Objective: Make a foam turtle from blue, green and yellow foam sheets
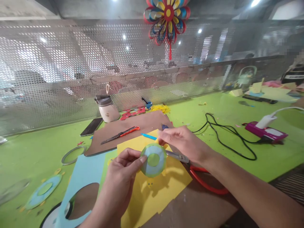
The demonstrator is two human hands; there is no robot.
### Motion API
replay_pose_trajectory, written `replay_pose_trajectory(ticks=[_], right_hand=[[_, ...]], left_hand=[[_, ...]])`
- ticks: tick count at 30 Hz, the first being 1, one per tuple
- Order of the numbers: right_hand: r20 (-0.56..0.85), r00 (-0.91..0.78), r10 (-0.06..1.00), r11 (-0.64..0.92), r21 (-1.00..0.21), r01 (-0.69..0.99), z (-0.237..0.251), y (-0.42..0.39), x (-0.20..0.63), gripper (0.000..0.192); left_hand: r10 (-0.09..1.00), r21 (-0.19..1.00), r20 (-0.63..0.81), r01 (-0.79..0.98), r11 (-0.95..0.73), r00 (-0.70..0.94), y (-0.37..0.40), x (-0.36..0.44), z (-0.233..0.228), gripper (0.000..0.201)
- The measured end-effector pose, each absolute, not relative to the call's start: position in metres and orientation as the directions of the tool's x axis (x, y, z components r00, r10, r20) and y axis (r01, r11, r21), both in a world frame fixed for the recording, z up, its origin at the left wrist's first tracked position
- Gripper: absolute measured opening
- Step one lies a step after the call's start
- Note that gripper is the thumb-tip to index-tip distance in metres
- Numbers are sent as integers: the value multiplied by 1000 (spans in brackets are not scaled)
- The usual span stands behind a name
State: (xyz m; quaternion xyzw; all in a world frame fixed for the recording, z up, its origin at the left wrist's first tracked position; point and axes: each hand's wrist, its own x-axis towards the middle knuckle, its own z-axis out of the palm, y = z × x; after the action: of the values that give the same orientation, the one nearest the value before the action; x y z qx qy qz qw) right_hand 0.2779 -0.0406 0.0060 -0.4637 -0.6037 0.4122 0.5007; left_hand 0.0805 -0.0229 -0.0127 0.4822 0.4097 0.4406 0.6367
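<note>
My left hand [128, 172] pinches the left edge of a round paper cutout [160, 158], a green disc with a light blue ring on it. At the disc's upper right edge, my right hand [181, 142] has its fingertips closed on what looks like a small yellow paper piece [157, 141], partly hidden by the fingers. Below both hands lie yellow paper sheets [152, 202] with a small yellow cutout [150, 183] bearing dots. Red-handled scissors [209, 183] lie under my right forearm. A blue paper strip [148, 136] rests just beyond the disc.
Orange-handled scissors [121, 134] lie on brown board [149, 122]. At left are a light blue sheet [83, 171] with a round hole, a similar cutout [44, 191] and a ring [73, 155]. A jug [108, 109], phone [91, 126], black cable [220, 152] and purple power strip [266, 131] stand farther off.
</note>
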Motion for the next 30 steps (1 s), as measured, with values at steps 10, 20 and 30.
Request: replay_pose_trajectory(ticks=[10,20,30], right_hand=[[218,-135,967,244,-944,220,1,-38,279,34],[188,-95,978,208,-935,287,-1,-39,277,35],[145,-33,989,149,-949,280,-12,-38,276,23]], left_hand=[[956,975,-97,-166,147,276,-23,82,-13,19],[958,959,-119,-218,179,261,-23,86,-12,27],[940,949,-136,-231,214,314,-23,84,-14,29]])
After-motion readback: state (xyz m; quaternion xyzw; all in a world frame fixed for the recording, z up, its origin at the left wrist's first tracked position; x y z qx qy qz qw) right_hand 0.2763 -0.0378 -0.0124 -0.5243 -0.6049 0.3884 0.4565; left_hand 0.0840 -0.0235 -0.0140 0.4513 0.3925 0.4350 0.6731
